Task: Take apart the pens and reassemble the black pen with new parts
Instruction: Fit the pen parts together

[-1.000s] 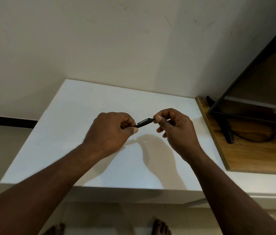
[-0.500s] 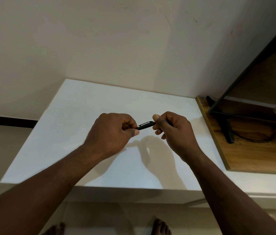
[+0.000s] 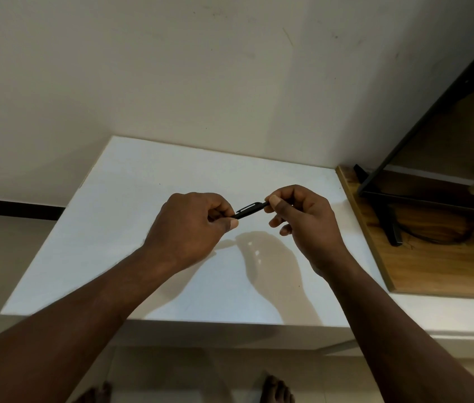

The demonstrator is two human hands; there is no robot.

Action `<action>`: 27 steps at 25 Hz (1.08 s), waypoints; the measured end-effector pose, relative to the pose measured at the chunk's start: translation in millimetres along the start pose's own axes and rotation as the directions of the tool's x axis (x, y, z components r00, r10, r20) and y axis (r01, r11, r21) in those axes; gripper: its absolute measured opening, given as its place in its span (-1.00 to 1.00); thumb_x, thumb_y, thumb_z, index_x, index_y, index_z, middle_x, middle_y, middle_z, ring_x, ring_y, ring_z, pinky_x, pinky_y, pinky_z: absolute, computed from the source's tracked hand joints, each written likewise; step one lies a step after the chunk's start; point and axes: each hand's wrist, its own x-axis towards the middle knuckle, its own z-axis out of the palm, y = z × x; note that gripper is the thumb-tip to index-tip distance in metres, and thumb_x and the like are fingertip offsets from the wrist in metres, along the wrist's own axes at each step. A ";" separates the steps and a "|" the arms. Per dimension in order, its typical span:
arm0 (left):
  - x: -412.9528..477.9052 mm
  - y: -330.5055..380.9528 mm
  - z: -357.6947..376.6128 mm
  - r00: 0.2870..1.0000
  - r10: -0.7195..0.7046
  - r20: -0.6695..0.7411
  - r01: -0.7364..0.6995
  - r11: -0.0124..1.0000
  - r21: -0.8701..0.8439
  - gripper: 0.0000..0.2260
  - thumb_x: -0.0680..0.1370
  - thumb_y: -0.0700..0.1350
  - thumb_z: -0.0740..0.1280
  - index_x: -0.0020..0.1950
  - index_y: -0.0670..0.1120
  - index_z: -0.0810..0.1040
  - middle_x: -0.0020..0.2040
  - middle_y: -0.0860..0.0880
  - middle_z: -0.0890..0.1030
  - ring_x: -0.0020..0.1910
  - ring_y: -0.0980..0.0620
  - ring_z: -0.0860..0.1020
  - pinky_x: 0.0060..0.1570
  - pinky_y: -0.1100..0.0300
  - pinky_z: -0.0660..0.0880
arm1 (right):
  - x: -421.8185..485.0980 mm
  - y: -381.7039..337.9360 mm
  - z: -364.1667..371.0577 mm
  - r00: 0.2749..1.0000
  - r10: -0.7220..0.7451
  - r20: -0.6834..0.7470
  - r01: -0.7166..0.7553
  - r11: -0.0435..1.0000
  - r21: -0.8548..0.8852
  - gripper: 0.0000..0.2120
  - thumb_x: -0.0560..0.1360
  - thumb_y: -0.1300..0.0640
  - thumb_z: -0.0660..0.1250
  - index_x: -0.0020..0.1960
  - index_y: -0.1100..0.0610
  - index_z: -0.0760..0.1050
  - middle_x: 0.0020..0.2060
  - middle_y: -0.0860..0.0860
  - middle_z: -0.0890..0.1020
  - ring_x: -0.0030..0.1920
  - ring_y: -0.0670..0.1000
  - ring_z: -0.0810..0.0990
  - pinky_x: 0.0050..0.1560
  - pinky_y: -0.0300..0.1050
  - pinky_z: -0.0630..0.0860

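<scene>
Head camera looked down on our two hands, raised above a white worktop [image 3: 131, 228] that ran back to a pale wall [image 3: 230, 82]. Between them we held the black pen [image 3: 251, 210] clear of the worktop, lying nearly level with its right end a little higher and farther. Our left hand [image 3: 192, 225] was closed around the pen's left end, its fingers [image 3: 218, 206] curled in and the thumb pressed against the barrel from the near side, so that end was hidden in the fist. Our right hand [image 3: 305, 225] pinched the pen's right end between thumb and forefinger, while its other fingers hung loosely bent beneath. A clip [image 3: 247, 205] showed along the top of the bare stretch of barrel between the hands. We could not tell whether the pen was in one piece or parted. Shadows [image 3: 262, 257] of both hands fell on the worktop just below them. To the right, a wooden board [image 3: 433, 266] lay against the worktop's edge, carrying a black stand [image 3: 390, 225] and a dark cable [image 3: 433, 239]. Two bare feet [image 3: 276, 388] showed on the floor [image 3: 186, 373] at the near edge.
</scene>
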 end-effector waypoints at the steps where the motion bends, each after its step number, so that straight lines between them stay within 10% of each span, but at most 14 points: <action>1: 0.0 0.4 0.1 1.000 0.002 0.000 -0.002 1.000 0.005 -0.94 0.49 0.06 0.52 -0.11 0.12 0.71 -0.25 0.18 0.70 -0.19 0.23 0.64 -0.17 0.24 0.55 | 0.0 0.5 0.4 1.000 -0.003 -0.005 0.003 1.000 -0.023 -0.89 0.64 0.12 0.38 -0.01 0.06 0.68 -0.14 -0.01 0.78 -0.23 -0.05 0.70 -0.23 -0.12 0.54; 21: -5.4 10.7 2.7 0.999 0.043 0.026 -0.043 0.999 -0.003 -0.93 0.49 0.08 0.52 -0.10 0.12 0.72 -0.25 0.18 0.70 -0.17 0.21 0.65 -0.08 0.18 0.60 | -0.1 2.9 11.4 0.998 0.019 -0.062 -0.029 0.986 -0.163 -0.42 0.65 -0.27 0.27 -0.31 0.17 0.55 -0.41 0.06 0.70 -0.43 -0.09 0.63 -0.31 -0.19 0.52; 27: -3.3 10.3 2.1 1.000 -0.006 -0.026 0.005 1.000 -0.012 -0.91 0.45 0.08 0.55 -0.14 0.12 0.70 -0.28 0.15 0.69 -0.23 0.19 0.64 -0.20 0.19 0.58 | -0.2 -1.2 5.8 0.994 0.099 0.055 -0.106 0.986 0.127 -0.78 0.63 -0.03 0.43 -0.02 0.14 0.63 -0.20 0.01 0.75 -0.27 -0.03 0.67 -0.27 -0.16 0.53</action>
